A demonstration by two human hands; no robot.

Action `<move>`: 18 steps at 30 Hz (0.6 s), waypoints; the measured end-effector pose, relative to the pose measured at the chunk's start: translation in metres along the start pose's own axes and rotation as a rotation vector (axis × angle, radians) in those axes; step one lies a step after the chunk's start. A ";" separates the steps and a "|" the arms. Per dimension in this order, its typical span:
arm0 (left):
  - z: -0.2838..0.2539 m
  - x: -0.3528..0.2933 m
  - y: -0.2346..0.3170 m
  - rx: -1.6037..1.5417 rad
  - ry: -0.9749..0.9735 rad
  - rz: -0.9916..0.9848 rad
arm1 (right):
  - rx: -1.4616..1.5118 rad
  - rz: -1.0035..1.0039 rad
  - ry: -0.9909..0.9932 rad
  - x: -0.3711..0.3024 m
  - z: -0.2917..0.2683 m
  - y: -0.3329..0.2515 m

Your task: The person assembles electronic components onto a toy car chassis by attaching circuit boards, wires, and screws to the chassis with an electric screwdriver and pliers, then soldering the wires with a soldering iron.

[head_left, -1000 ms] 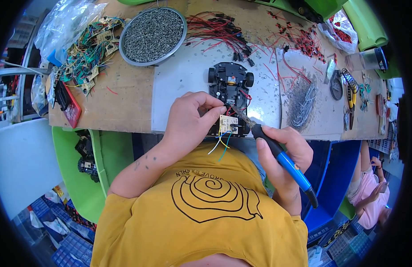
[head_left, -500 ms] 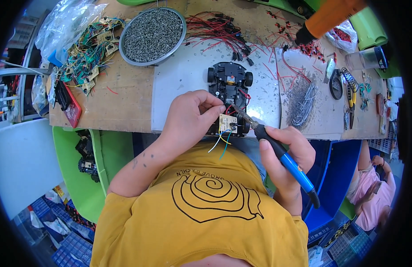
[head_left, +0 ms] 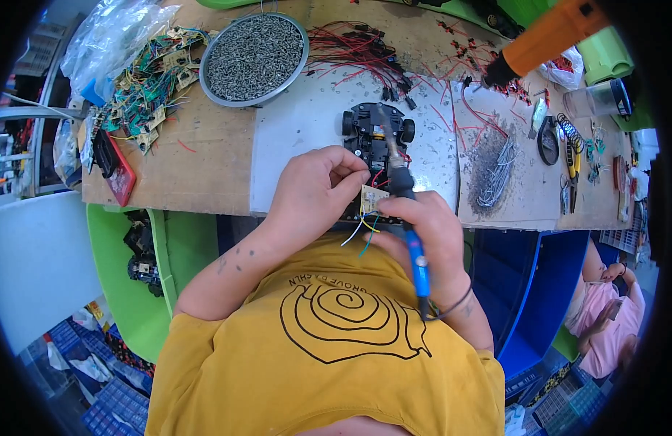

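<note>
A black toy car chassis (head_left: 370, 149) with wheels lies at the table's front edge. Against its near end rests a small tan circuit board (head_left: 370, 198) trailing white, yellow, blue and green wires. My left hand (head_left: 318, 182) is closed in a pinch beside the board. A red wire (head_left: 379, 176) runs close to those fingertips; what they pinch is hidden. My right hand (head_left: 434, 229) grips a blue soldering iron (head_left: 417, 265), its metal tip pointing away from me above the chassis. The right fingers reach the board's right side and partly cover it.
Beyond stand a round tray of small metal screws (head_left: 254, 62) and a heap of wired boards (head_left: 151, 87). Red-and-black leads (head_left: 365, 51) lie behind the chassis. A grey solder wire coil (head_left: 498, 174) lies right. An orange tool (head_left: 543, 43) hangs upper right. Another person (head_left: 608, 312) sits far right.
My right hand has moved left toward the board, and the soldering iron has swung upright, its tip now farther away over the chassis. My left hand keeps its pinch.
</note>
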State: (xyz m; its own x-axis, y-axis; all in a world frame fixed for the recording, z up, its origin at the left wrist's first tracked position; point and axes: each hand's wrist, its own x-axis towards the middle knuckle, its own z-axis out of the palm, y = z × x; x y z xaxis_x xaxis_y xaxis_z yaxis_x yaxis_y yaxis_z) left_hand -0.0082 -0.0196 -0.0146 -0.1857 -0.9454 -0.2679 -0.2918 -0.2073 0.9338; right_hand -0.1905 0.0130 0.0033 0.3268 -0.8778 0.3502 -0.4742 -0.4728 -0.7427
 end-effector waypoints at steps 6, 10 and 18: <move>-0.005 -0.006 -0.003 0.244 0.119 0.544 | 0.061 0.066 0.145 0.003 0.011 0.005; -0.002 -0.009 -0.001 0.077 0.033 0.582 | 0.311 0.260 0.153 0.005 0.012 0.000; -0.001 0.012 0.000 -0.534 0.022 0.041 | 0.368 0.184 0.136 0.002 0.009 0.002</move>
State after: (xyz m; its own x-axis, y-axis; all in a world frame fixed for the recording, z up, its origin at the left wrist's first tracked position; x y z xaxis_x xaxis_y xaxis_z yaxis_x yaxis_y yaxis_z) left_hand -0.0098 -0.0315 -0.0175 -0.1654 -0.9593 -0.2289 0.2345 -0.2637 0.9357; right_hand -0.1837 0.0105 -0.0024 0.1417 -0.9586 0.2471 -0.1836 -0.2707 -0.9450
